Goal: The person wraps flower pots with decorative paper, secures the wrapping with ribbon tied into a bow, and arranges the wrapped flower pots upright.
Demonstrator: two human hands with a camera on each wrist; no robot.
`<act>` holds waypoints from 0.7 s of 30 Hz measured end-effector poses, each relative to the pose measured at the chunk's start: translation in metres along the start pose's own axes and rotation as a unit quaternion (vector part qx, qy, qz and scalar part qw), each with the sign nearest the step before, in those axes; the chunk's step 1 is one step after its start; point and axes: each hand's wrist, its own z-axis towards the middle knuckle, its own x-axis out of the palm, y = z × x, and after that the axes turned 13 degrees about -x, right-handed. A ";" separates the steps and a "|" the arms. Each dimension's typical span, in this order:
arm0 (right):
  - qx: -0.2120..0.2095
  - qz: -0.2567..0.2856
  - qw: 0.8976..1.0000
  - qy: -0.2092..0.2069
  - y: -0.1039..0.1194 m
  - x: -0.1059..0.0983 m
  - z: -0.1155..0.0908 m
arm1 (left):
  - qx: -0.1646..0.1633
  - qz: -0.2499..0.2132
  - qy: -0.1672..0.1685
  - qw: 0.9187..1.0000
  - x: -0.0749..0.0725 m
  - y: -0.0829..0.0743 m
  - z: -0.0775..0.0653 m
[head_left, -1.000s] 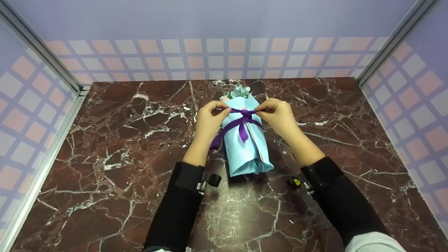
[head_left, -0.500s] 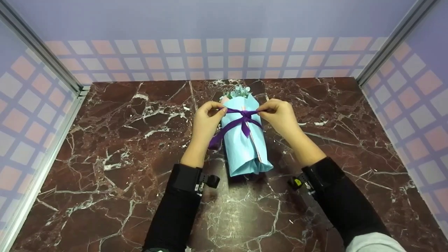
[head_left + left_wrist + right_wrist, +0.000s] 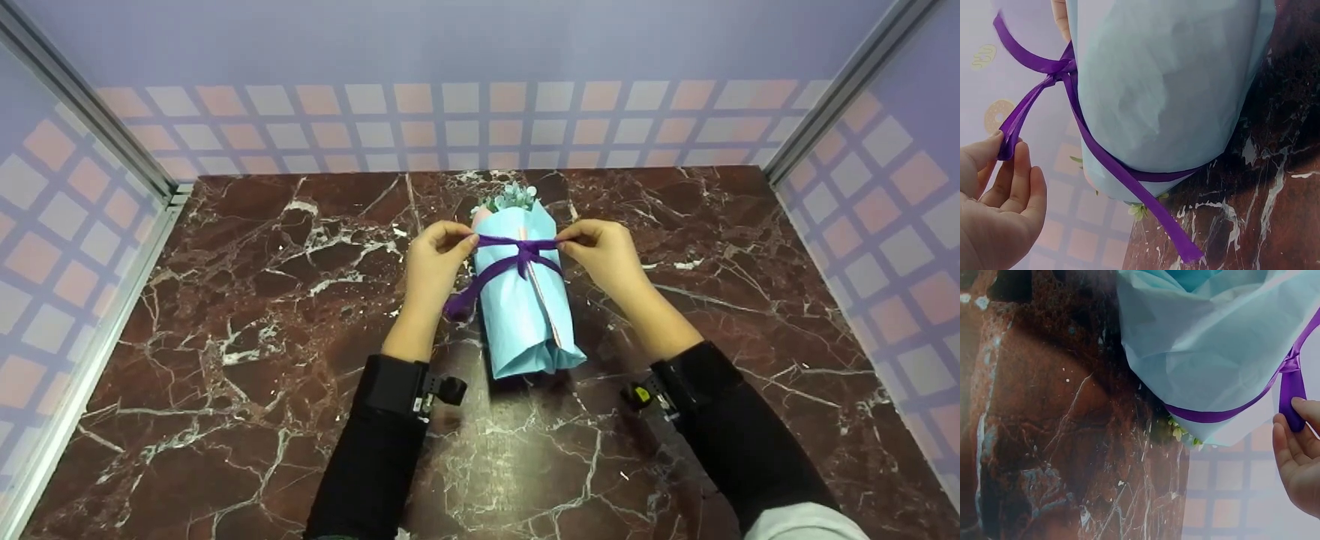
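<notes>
A bouquet wrapped in light blue paper lies on the table, its pale blue flowers at the far end. Around it runs a purple ribbon, knotted on top. My left hand pinches a ribbon loop left of the knot, thumb against fingertips; the left wrist view shows this loop pulled taut. Opposite it, my right hand pinches another loop between thumb and fingers. One ribbon tail hangs down on the bouquet's left side. Another tail sticks up from the knot.
The bouquet rests on a dark red marbled table with white veins. Lilac walls with a band of pink and white squares stand behind and on both sides. Metal posts mark the back corners.
Both hands have drawn apart, the left one further left and the right one slightly right. The ribbon loops between them lengthened, and the tail hanging below the knot became shorter.
</notes>
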 end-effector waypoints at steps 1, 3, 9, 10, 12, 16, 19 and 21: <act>-0.001 0.000 1.000 -0.001 -0.001 0.000 -0.001 | 0.001 0.000 -0.001 1.000 -0.001 0.001 0.000; -0.004 -0.001 1.000 -0.003 -0.003 -0.001 -0.002 | 0.002 -0.001 -0.003 1.000 -0.002 0.002 0.001; 0.001 -0.002 1.000 -0.002 -0.008 -0.002 -0.005 | -0.001 0.011 -0.013 1.000 -0.006 0.005 0.002; 0.002 -0.003 1.000 -0.001 -0.008 -0.003 -0.005 | -0.001 0.014 -0.015 1.000 -0.007 0.006 0.002; 0.004 -0.006 1.000 0.001 -0.009 -0.003 -0.006 | -0.005 0.016 -0.018 1.000 -0.008 0.007 0.002; 0.004 -0.015 1.000 0.005 -0.012 -0.003 -0.007 | -0.014 0.023 -0.024 0.999 -0.010 0.008 0.001; 0.005 -0.021 1.000 0.007 -0.013 -0.004 -0.008 | -0.012 0.030 -0.028 0.999 -0.011 0.010 0.002; 0.008 -0.024 1.000 0.008 -0.014 -0.004 -0.008 | -0.008 0.036 -0.031 0.999 -0.013 0.011 0.002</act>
